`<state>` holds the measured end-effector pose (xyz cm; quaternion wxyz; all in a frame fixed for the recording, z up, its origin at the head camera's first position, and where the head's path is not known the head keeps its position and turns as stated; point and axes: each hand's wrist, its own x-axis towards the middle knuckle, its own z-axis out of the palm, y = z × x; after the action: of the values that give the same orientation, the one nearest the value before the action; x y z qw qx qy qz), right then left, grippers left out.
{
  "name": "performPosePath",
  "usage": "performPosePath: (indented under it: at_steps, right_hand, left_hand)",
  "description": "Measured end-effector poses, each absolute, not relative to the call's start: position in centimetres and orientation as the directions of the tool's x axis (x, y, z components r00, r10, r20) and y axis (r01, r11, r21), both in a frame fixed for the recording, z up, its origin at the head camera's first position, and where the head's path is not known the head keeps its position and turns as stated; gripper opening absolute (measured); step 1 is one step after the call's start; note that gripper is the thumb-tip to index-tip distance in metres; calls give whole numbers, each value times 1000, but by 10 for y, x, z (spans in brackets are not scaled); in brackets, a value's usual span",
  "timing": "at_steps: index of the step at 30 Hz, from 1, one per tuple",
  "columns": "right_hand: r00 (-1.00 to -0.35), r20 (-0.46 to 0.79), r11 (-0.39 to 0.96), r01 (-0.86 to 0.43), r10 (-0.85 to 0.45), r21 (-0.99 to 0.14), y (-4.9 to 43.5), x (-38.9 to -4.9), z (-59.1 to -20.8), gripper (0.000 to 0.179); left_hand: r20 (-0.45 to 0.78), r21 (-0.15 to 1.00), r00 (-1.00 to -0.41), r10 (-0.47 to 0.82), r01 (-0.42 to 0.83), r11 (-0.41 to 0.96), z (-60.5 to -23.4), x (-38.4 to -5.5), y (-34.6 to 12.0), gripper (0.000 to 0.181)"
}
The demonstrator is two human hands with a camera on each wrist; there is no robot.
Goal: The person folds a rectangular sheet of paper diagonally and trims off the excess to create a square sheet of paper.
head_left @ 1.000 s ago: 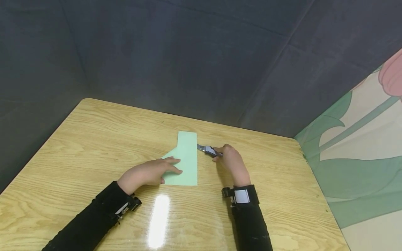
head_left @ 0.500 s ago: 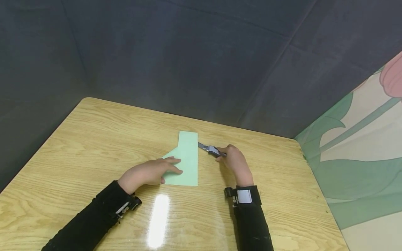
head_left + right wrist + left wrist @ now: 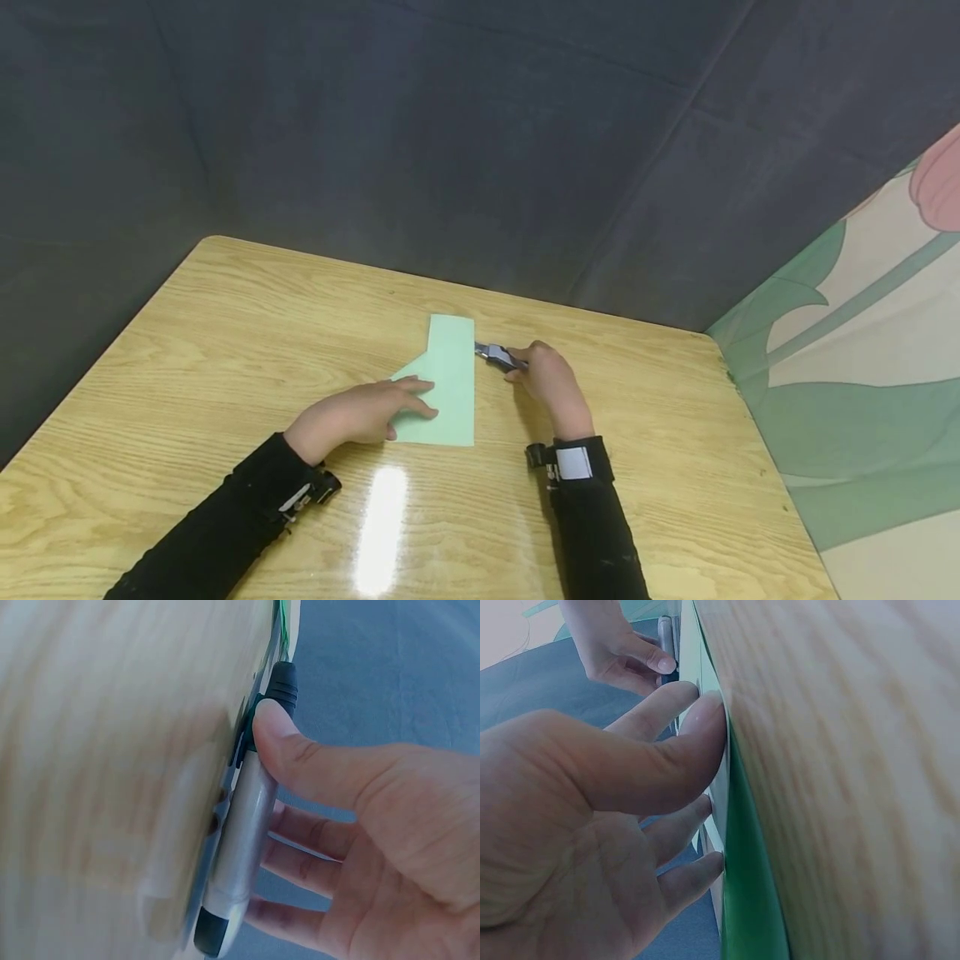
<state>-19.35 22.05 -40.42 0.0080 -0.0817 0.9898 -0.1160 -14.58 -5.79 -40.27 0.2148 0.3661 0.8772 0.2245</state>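
A light green sheet of paper, with a slanted step on its left side, lies on the wooden table. My left hand rests on its lower left part with fingers spread; in the left wrist view the thumb and fingertips press against the paper. From the right, my right hand grips a grey and black utility knife by its handle. The blade points left and meets the paper's right edge, its tip hidden at the paper. In the right wrist view the thumb lies along the knife's handle.
The wooden table has a rounded far left corner. A dark cloth hangs behind it, and a curtain with a floral pattern stands at the right. Light glares off the tabletop near the front.
My right hand drew the knife slightly right, then moved it back left so less blade shows beside the paper. The left hand stays in place on the paper.
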Motion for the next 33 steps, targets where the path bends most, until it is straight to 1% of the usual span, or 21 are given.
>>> performPosePath:
  at_steps: [5, 13, 20, 27, 33]
  right_hand:
    - [-983, 21, 957, -183, -183, -227, 216, -198, -405, 44]
    - [-986, 32, 956, -169, -166, -239, 212, -203, -406, 45]
    - [-990, 7, 955, -137, -140, -263, 215, -204, -408, 45]
    - [-995, 16, 955, -96, -95, -279, 228, -203, -410, 45]
    - [-997, 3, 948, -70, -72, -309, 237, -204, -409, 46]
  left_hand:
    - [-211, 544, -639, 740, 552, 632, -403, -146, -57, 58]
    - [-224, 533, -649, 727, 543, 649, -402, -146, -57, 58]
    - [-213, 549, -647, 733, 541, 637, -402, -145, -58, 58]
    - [-212, 543, -651, 729, 542, 642, -400, -143, -58, 58]
    - [-207, 531, -641, 739, 561, 635, -402, -144, -60, 58]
